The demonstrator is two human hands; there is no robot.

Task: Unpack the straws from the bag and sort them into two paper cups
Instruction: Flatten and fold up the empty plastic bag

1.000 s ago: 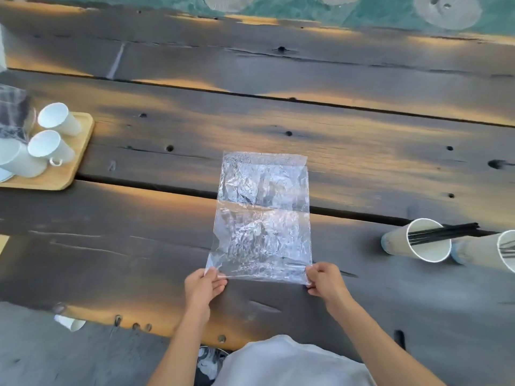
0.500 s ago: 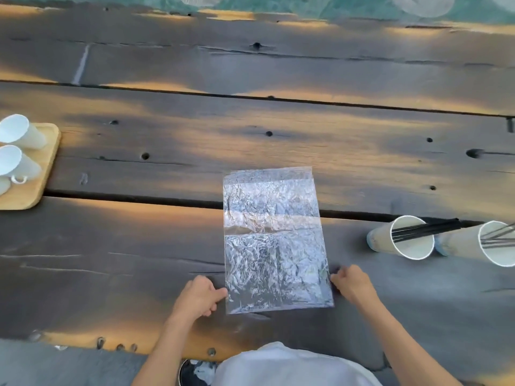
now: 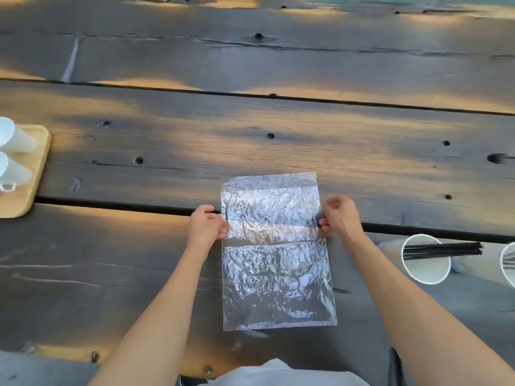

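Both grips are closed on the bag point(image 3: 274, 252): the left hand point(image 3: 204, 227) pinches its left edge and the right hand point(image 3: 340, 215) pinches its right edge, each about a third of the way down from the far end. The bag is clear, crinkled film lying flat on the wooden surface point(image 3: 250, 140), its long axis running from 12 to 6 o'clock, and it looks empty. The black straws point(image 3: 443, 249) already sit in a paper cup point(image 3: 425, 259) lying on its side at about 3 o'clock of the bag, their ends poking out of the mouth; a second paper cup point(image 3: 508, 260) at the frame's right edge also holds dark straws, mostly cut off. So the sorting seems done, and what remains is probably tidying the bag.

The risks from here are small but real. The film is light and slippery, so a loose pinch could let it slide or catch a draught and drift off the near edge. The right forearm passes close to the tipped cup; a sweep toward 3 o'clock could roll it and spill straws. A dark gap between planks runs under the bag, and a loose straw could drop into it. At 9 o'clock, white mugs point(image 3: 14, 154) on a wooden tray point(image 3: 30, 174) are well apart
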